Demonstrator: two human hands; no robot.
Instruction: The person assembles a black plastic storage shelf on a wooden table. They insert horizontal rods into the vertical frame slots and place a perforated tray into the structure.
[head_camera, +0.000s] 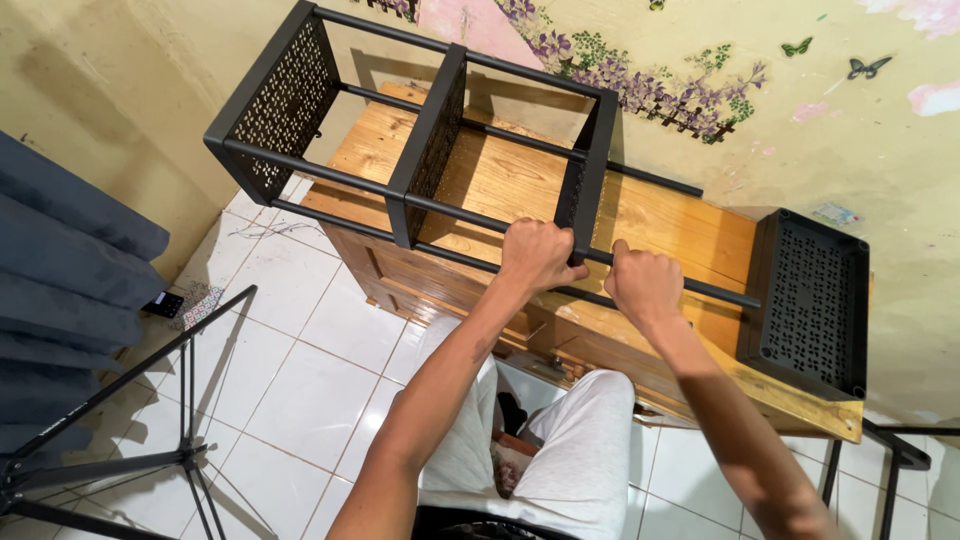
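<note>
I hold a black metal rack frame (420, 140) tipped over the wooden table (690, 225), its three perforated panels joined by thin rods. My left hand (538, 255) is clenched around the near rod (700, 290) beside the right-most joined panel, and my right hand (645, 283) grips the same rod just to the right. A loose black perforated shelf (810, 300) lies at the table's right end (its far corner covers a small pale sticker on the wall). A tripod (130, 440) stands near left, partly cut off; a small dark package (163, 304) on the floor is too small to make out.
</note>
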